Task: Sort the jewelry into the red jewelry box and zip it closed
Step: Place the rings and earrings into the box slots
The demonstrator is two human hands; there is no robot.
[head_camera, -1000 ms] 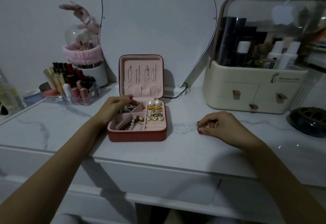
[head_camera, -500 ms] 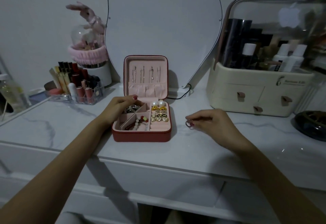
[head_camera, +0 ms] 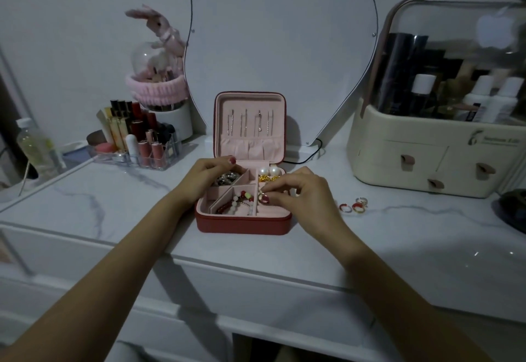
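Observation:
The red jewelry box (head_camera: 242, 224) lies open on the marble vanity top, its pink lid upright with several thin chains hanging in it. Its compartments hold a beaded bracelet (head_camera: 238, 203), pearl earrings (head_camera: 269, 171) and dark pieces at the back left. My left hand (head_camera: 203, 178) rests on the box's back-left corner, fingers curled over the rim. My right hand (head_camera: 299, 199) is over the right-hand ring rolls and pinches a small ring (head_camera: 263, 196) between thumb and fingertips. A few red and gold rings (head_camera: 354, 206) lie on the tabletop right of the box.
A clear lipstick organiser (head_camera: 136, 145) and a pink bunny dome (head_camera: 158, 77) stand at the back left. A cream cosmetics case (head_camera: 432, 156) fills the back right, a dark round object (head_camera: 512, 210) beside it. A mirror (head_camera: 279, 42) stands behind the box.
My right hand has carried a ring from the tabletop leftwards onto the box's right compartment. My left hand has stayed on the box's back-left corner.

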